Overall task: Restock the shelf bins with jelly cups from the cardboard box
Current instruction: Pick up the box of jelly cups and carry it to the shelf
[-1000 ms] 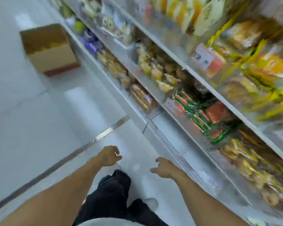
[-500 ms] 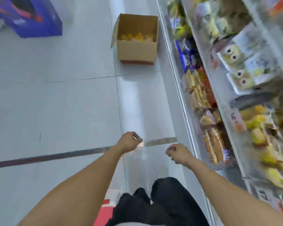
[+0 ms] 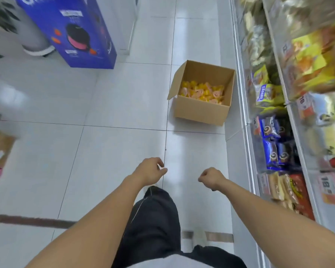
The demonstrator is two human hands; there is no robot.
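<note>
Cardboard box (image 3: 200,111) open on white floor tiles (image 3: 104,147) at 12 to 1 o'clock, flaps up, well apart from both hands. Yellow and pale orange jelly cups (image 3: 202,92) heaped loose inside, covering the bottom. Right wall of box just beside the base of the shelf unit (image 3: 244,105), which runs along the 1 to 4 o'clock side.

Left hand (image 3: 150,172) at centre, low, fingers loosely curled, thumb near forefinger tip, nothing held. Right hand (image 3: 211,178) beside it at the same level, fingers curled into a fist, nothing seen in it. Hands apart, both over bare tile.

Blue snack packs (image 3: 273,144) and yellow packets (image 3: 267,91) on lower shelf, blurred. Blue display carton (image 3: 75,29) at 10 to 11 o'clock. Dark trousers (image 3: 155,225) at 6 o'clock.
</note>
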